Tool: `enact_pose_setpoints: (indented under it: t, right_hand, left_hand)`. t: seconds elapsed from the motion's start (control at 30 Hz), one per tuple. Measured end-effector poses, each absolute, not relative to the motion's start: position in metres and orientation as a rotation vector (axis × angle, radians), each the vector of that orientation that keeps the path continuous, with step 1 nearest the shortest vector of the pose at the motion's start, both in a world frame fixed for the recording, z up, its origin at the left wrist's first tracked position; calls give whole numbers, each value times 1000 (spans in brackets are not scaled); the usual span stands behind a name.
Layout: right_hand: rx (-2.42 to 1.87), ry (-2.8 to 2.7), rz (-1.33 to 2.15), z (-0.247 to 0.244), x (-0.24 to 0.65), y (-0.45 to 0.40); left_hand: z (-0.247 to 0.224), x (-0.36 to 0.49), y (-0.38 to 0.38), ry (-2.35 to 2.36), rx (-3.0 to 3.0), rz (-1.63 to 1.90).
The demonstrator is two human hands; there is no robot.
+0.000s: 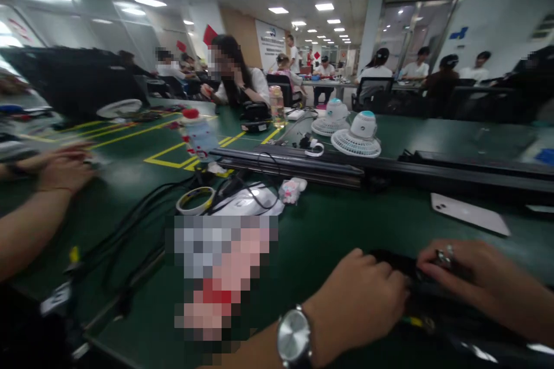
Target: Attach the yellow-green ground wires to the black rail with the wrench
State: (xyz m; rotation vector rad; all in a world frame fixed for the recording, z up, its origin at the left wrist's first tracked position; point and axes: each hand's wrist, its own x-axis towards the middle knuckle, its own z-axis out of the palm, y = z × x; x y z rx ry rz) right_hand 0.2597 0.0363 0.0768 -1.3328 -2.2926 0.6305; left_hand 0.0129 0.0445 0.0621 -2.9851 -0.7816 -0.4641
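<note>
My left hand, with a silver watch on its wrist, is closed at the near edge of the green table, its fingers curled over a black object. To its right my right hand, wearing a ring, bends its fingers at the other side of the same black thing. What that thing is stays dark and blurred, and my fingertips are partly hidden. A pale pink phone lies beyond my right hand.
Black rails cross the table, with two white fans behind. Cables, a tape roll, a bottle and a small pink plush lie left of centre. Another person's hands rest at far left. A person sits opposite.
</note>
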Motion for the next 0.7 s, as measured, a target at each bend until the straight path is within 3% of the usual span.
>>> enact_pose_setpoints:
  t: [0.27,0.7]
  right_hand:
    - [-1362,-1853,512,72,277,26]
    - [-1259,-1812,571,64,263,17]
  left_hand:
    - [62,16,59,-906,-3123,-444]
    - [60,17,60,-876,-3131,-491]
